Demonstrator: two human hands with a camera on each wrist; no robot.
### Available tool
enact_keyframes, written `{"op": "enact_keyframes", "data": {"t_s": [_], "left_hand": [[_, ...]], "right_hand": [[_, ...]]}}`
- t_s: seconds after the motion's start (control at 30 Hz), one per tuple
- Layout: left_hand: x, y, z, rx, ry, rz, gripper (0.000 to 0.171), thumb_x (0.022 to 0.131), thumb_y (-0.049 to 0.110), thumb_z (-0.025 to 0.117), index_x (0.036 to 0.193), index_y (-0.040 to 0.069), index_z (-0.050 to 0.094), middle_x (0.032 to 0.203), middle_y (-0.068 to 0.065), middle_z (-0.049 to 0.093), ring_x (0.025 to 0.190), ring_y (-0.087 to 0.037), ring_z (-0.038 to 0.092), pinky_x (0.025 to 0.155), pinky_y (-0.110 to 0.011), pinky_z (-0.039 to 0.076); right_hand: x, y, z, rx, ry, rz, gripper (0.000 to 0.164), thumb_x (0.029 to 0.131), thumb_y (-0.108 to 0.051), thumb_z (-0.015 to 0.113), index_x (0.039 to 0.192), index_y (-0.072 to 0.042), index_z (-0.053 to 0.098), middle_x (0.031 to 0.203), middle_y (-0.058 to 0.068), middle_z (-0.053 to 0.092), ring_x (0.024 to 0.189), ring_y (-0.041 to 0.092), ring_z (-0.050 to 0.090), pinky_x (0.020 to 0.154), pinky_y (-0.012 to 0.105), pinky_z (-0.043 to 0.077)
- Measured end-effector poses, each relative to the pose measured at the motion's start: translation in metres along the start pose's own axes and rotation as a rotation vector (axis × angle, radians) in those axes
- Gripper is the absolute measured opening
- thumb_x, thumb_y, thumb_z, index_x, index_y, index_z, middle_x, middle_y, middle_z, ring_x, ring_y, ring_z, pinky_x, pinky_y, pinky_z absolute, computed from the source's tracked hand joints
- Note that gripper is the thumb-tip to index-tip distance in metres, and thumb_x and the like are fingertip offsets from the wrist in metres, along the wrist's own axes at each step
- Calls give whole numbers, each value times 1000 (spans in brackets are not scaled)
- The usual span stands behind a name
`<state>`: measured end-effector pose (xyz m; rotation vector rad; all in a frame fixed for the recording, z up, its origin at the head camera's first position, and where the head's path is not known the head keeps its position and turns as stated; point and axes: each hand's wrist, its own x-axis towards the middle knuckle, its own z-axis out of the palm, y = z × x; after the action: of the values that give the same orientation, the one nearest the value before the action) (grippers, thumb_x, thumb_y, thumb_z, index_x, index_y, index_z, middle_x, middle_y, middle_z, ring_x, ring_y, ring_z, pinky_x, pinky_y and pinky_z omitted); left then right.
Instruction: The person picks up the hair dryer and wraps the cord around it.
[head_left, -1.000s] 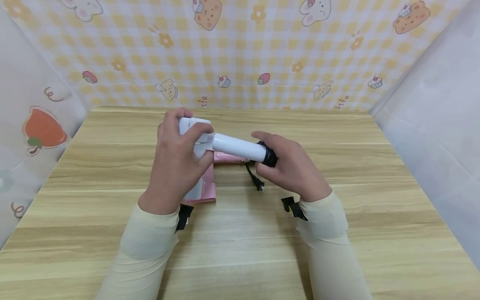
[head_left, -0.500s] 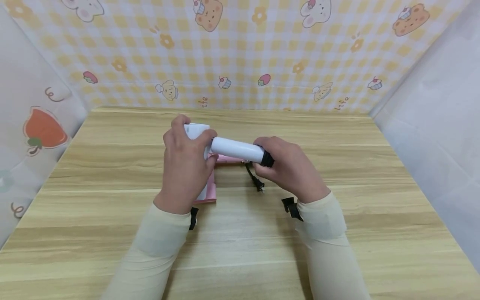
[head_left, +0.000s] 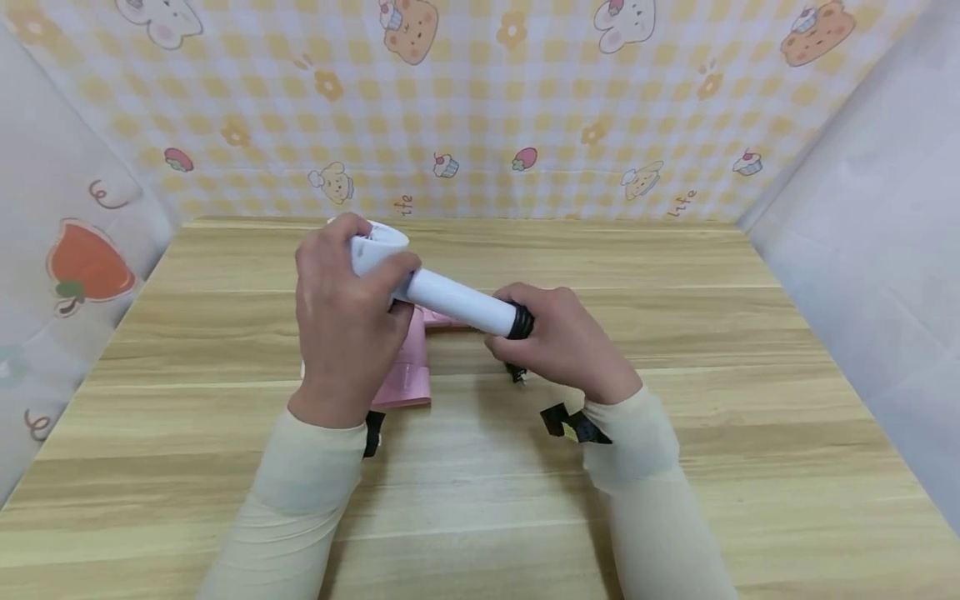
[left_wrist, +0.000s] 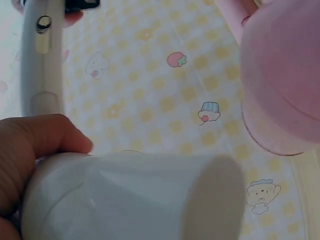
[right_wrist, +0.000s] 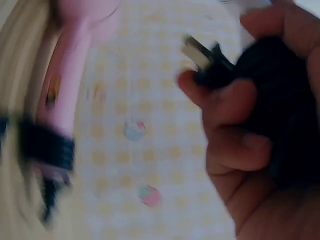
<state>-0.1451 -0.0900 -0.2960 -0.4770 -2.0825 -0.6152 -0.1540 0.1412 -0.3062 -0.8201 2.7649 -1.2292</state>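
Observation:
Both hands hold a white hair dryer above the table. My left hand grips its head, thumb and fingers spread around the barrel. In the left wrist view the white barrel has its wide open end to the right. My right hand grips the handle's lower end, where a black cord is wound. The right wrist view shows this dark cord bundle in the curled fingers, with a two-pronged plug sticking out. Below lies a pink hair dryer, partly hidden by my left hand.
The pink dryer's handle has a black cord at its end in the right wrist view. Its plug lies on the wooden table beneath my right hand. A yellow-checked cloth hangs behind the table.
The white dryer's head has tilted so its round end opening now shows. After a brief shift right, my left hand moved back left and up; my right hand moved slightly left and down.

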Motion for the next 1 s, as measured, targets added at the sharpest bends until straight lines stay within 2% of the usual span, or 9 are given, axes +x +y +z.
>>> {"op": "enact_keyframes", "data": {"t_s": [0.1, 0.17, 0.23, 0.3, 0.37, 0.5, 0.6, 0.8, 1.0], "left_hand": [[-1, 3, 3, -3, 24, 67, 28, 73, -11, 69, 87, 12, 74, 115, -23, 50, 104, -50, 45, 89, -59, 41], [-1, 5, 4, 1, 21, 83, 27, 73, -11, 70, 87, 12, 74, 116, -23, 49, 105, -50, 45, 88, -59, 42], [-2, 7, 5, 3, 3, 79, 27, 74, -10, 71, 88, 12, 74, 117, -23, 49, 105, -51, 44, 87, -58, 42], [-2, 9, 5, 1, -30, 64, 26, 74, -10, 72, 90, 11, 75, 119, -24, 48, 105, -50, 44, 85, -58, 41], [-2, 12, 5, -6, -67, 35, 29, 72, -11, 73, 92, 10, 75, 120, -25, 48, 107, -50, 43, 86, -58, 40], [-3, 18, 6, -50, -186, -21, 37, 70, -9, 78, 102, 9, 76, 126, -27, 45, 113, -47, 42, 97, -59, 33], [-5, 19, 7, -94, -271, -71, 42, 71, -3, 80, 110, 10, 75, 131, -27, 43, 115, -45, 42, 102, -57, 30], [-9, 23, 12, -121, -449, -200, 45, 79, 15, 80, 123, 14, 70, 136, -24, 40, 111, -50, 42, 90, -54, 44], [-14, 32, 17, -111, -691, -315, 53, 87, 29, 72, 137, 20, 60, 145, -22, 33, 106, -48, 44, 82, -50, 47]], "right_hand": [[-2, 8, -5, 247, -146, 127, 22, 84, -18, 75, 105, -15, 72, 90, 5, 70, 64, 18, 55, 57, 32, 46], [-3, 12, -9, 391, -222, 185, 20, 86, -16, 72, 105, -11, 71, 88, 10, 71, 59, 20, 51, 53, 30, 43], [-4, 14, -11, 479, -270, 213, 18, 87, -15, 70, 104, -7, 70, 85, 15, 71, 55, 20, 47, 50, 29, 39], [-5, 16, -14, 515, -289, 226, 18, 88, -15, 69, 104, -5, 68, 86, 19, 70, 54, 20, 46, 49, 28, 38], [-5, 19, -16, 521, -289, 248, 22, 89, -16, 68, 108, -5, 64, 87, 20, 68, 53, 19, 46, 49, 28, 38], [-8, 25, -24, 496, -250, 320, 30, 91, -18, 67, 115, -5, 55, 91, 23, 66, 56, 23, 50, 51, 30, 41], [-10, 33, -28, 468, -187, 352, 27, 91, -18, 68, 110, -3, 58, 89, 21, 66, 60, 25, 53, 54, 31, 45], [-14, 52, -36, 488, -54, 397, 26, 91, -18, 69, 105, 4, 66, 95, 17, 64, 73, 20, 58, 66, 28, 52], [-18, 72, -40, 445, -33, 459, 31, 94, -26, 67, 112, -2, 59, 93, 13, 60, 67, 17, 53, 65, 31, 49]]}}
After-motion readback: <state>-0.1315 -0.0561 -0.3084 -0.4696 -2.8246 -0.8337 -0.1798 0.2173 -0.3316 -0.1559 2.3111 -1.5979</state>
